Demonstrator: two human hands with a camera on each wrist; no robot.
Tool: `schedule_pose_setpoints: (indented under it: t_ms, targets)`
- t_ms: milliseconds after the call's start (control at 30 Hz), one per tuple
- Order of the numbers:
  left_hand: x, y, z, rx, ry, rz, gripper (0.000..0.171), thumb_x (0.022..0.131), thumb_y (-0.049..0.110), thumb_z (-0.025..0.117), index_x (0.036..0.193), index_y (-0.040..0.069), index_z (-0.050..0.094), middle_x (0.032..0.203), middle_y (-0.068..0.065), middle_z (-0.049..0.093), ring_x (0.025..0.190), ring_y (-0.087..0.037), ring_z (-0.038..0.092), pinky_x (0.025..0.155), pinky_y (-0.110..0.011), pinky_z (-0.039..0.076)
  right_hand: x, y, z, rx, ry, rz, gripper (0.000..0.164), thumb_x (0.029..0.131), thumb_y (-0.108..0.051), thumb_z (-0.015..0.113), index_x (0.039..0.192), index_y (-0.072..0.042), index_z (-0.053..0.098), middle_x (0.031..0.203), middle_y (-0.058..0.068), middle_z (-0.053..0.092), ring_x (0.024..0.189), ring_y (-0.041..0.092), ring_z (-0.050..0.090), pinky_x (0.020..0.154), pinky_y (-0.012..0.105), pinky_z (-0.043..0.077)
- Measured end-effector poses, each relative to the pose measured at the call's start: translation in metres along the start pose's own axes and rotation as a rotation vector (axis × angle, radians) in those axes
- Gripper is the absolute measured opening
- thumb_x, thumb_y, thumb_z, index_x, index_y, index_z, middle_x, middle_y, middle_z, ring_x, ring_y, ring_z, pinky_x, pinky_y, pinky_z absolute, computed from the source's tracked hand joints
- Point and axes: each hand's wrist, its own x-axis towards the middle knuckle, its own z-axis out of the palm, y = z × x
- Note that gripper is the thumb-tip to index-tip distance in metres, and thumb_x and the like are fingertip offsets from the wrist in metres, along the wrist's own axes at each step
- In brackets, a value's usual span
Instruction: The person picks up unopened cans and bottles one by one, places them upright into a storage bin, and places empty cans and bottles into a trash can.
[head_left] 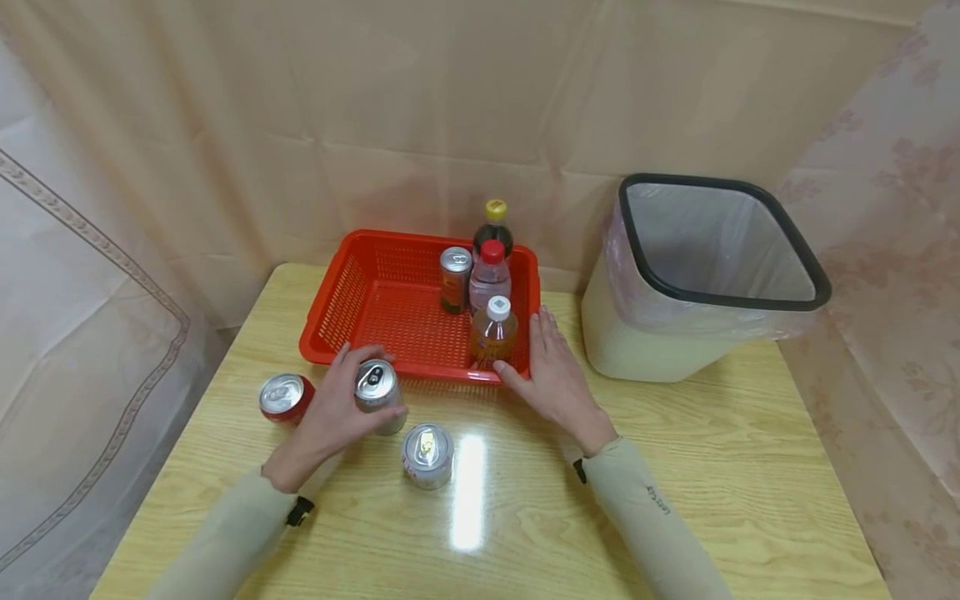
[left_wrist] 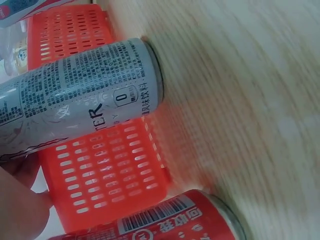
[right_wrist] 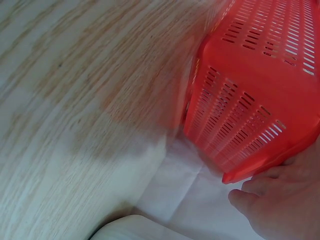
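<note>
My left hand grips a tall silver-white drink can, fingers and thumb around its upper part, just in front of the red basket. Dense small print covers this can in the left wrist view. To its left stands a red can; a shorter silver can stands nearer me on the right. My right hand rests at the basket's front right corner, fingers straight along the side and thumb at the front rim. In the right wrist view its fingers lie along the rim.
Inside the basket's right part stand an orange-brown can, a red-capped bottle, a white-capped bottle and a yellow-capped dark bottle. A lined bin with a black rim stands on the wooden table at the right. Curtain cloth hangs behind.
</note>
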Motion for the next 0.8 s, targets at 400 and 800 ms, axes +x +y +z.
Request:
schedule_pose_setpoints:
  t_ms: [400, 800]
  targets:
    - [0.0004, 0.0007, 0.0044, 0.011, 0.07, -0.02, 0.058, 0.076, 0.022, 0.093, 0.121, 0.004, 0.063, 0.112, -0.01, 0.069, 0.1, -0.028, 0.065, 0.086, -0.05, 0.055, 0.0007, 0.0017, 0.0018, 0.003, 0.0, 0.005, 0.111, 0.095, -0.079, 0.04, 0.164, 0.002, 0.009, 0.173, 0.018, 0.004, 0.159, 0.033, 0.004, 0.127, 0.049, 0.016]
    - [0.0012, 0.0012, -0.0045, 0.025, 0.103, 0.038, 0.052, 0.077, 0.014, 0.091, 0.118, 0.004, 0.061, 0.11, -0.01, 0.072, 0.095, -0.026, 0.071, 0.082, -0.049, 0.06, 0.0009, 0.0003, 0.0017, 0.003, 0.002, 0.015, 0.11, 0.095, -0.079, 0.04, 0.164, 0.002, 0.01, 0.173, 0.018, 0.005, 0.159, 0.033, 0.005, 0.127, 0.051, 0.015]
